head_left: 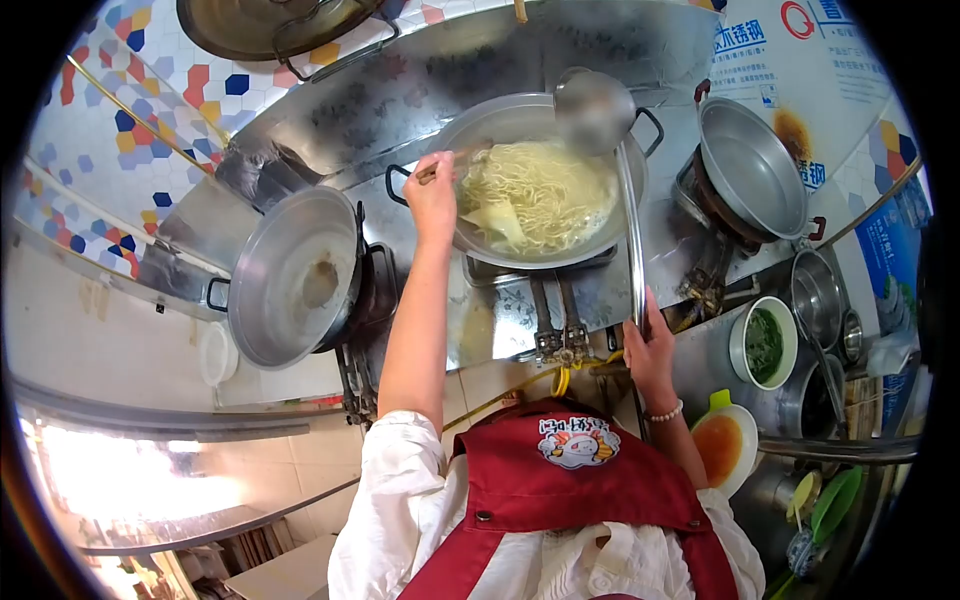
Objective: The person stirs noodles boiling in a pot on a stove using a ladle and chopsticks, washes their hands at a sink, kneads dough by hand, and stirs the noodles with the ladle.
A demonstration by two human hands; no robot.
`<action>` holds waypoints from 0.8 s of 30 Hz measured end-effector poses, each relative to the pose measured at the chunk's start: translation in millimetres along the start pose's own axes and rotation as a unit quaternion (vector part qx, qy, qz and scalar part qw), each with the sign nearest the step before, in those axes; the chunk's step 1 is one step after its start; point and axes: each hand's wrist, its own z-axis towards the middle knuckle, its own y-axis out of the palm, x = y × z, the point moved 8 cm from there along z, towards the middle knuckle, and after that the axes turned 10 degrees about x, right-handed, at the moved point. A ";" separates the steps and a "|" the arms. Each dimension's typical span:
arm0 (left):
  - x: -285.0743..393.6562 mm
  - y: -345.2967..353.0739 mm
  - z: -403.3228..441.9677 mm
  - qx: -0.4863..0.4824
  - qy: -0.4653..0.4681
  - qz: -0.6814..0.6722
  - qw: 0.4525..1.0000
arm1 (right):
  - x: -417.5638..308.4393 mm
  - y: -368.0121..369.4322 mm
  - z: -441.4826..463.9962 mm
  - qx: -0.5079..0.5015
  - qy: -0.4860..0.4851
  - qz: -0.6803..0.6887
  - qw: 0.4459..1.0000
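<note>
The pale yellow, thin noodles (545, 195) sit in a tangled mass inside the round, grey metal pot (478, 125), in cloudy liquid, with a broad, flat pale piece lying among them at the near left. From my end of the feed, I see the person's left hand (433, 197) over the pot's left side, fingers closed around a thin, brown, stick-like utensil (428, 175); I can't tell whether it is one stick or a pair. The right hand (650, 345) is wrapped around the long, shiny metal handle of a round-bowled ladle (595, 110), lower down and nearer the body. I have the ladle's bowl overlapping the pot's far right rim in my view, but can't tell whether they touch.

Left of the pot I have a wide, grey metal pan (285, 250) with a dark patch on its bottom; to the right, another grey pan with red-covered handles (755, 165). Nearer on that side, I pick out a round, white bowl of chopped greens (740, 345), then a white bowl of orange-red liquid (745, 470) beside the right forearm. Closest to me is the dark red apron (540, 490) over white sleeves.
</note>
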 end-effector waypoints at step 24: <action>0.7 8.8 -45.2 -0.104 -0.071 -0.015 0.992 | -10.3 3.2 0.9 -0.007 0.027 0.024 0.999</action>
